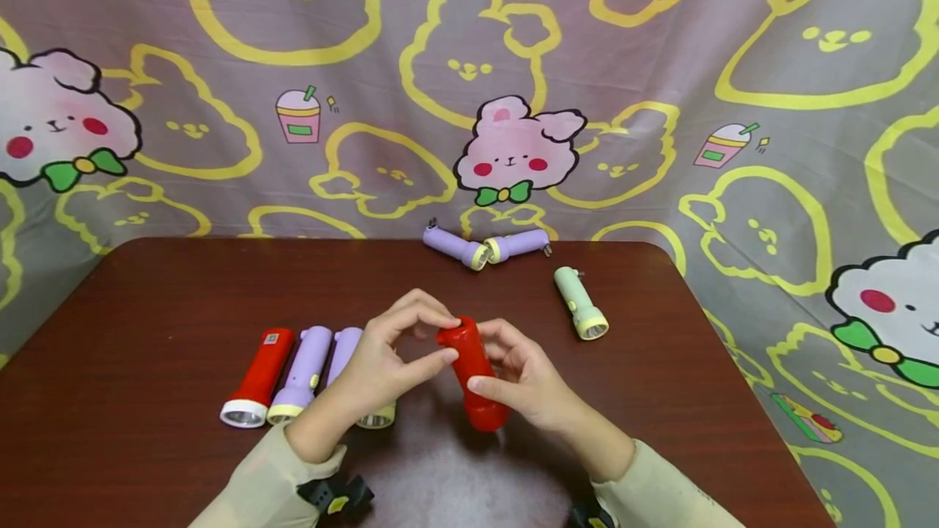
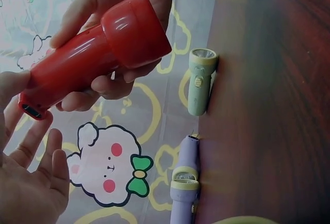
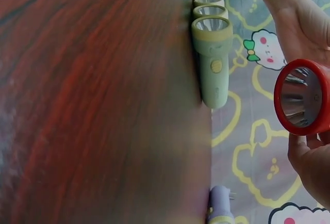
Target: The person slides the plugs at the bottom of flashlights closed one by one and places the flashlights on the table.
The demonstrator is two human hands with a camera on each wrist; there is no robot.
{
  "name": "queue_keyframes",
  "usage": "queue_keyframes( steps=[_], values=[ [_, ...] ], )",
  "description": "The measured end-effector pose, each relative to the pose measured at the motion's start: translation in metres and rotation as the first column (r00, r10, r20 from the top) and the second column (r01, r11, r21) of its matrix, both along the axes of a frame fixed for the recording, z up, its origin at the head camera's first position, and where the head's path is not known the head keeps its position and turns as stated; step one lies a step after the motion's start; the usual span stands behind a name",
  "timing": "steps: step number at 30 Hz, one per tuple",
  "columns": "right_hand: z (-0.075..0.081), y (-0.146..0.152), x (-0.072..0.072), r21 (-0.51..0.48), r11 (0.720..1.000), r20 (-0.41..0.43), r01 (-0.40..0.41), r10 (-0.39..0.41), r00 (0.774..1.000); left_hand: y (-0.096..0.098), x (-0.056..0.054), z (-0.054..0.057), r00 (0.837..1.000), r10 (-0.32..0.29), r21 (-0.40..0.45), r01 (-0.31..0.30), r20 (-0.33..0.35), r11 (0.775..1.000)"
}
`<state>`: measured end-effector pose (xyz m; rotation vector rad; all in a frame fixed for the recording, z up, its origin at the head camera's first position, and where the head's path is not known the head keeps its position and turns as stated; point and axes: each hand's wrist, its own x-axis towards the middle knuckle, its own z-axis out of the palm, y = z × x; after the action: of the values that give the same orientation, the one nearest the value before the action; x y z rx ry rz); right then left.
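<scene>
A red flashlight (image 1: 475, 381) is held above the table, its tail up and its head tilted down. My right hand (image 1: 524, 373) grips its body, thumb on the near side. With thumb and forefinger, my left hand (image 1: 399, 345) pinches the tail end. A dark slot shows in that tail in the left wrist view, beside the fingers of the left hand (image 2: 33, 177). The right wrist view looks into the reflector of the red flashlight (image 3: 301, 97). Below the left hand lies a green flashlight (image 3: 212, 64), mostly hidden in the head view.
Left of my hands, a red flashlight with a white rim (image 1: 260, 377) and two lavender flashlights (image 1: 304, 369) lie in a row with the green one. Two lavender flashlights (image 1: 455, 244) with prongs out lie at the table's (image 1: 183, 292) back edge. Another green flashlight (image 1: 579, 300) lies right.
</scene>
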<state>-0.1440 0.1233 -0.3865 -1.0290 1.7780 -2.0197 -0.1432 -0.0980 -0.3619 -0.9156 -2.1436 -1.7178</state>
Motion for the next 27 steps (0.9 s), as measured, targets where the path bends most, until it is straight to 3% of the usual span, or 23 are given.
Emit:
queue_keyframes(
  steps=[14,18,22,27],
  values=[
    [0.006,-0.004,0.000,0.100,0.990,0.071,0.098,-0.105,0.992,-0.006,0.000,0.003,0.997,0.072,-0.129,-0.074,-0.022,0.989],
    [0.007,-0.006,0.000,0.105,0.989,0.079,0.108,-0.117,0.990,-0.008,0.000,0.003,0.997,0.074,-0.144,-0.076,-0.022,0.987],
    [0.009,-0.007,0.000,0.114,0.987,0.089,0.113,-0.124,0.988,-0.013,0.001,0.004,0.998,0.064,-0.164,-0.059,0.023,0.985],
    [0.008,-0.008,0.000,0.127,0.986,0.097,0.110,-0.123,0.988,-0.022,0.003,0.002,0.997,0.080,-0.188,-0.075,0.017,0.979]
  ],
)
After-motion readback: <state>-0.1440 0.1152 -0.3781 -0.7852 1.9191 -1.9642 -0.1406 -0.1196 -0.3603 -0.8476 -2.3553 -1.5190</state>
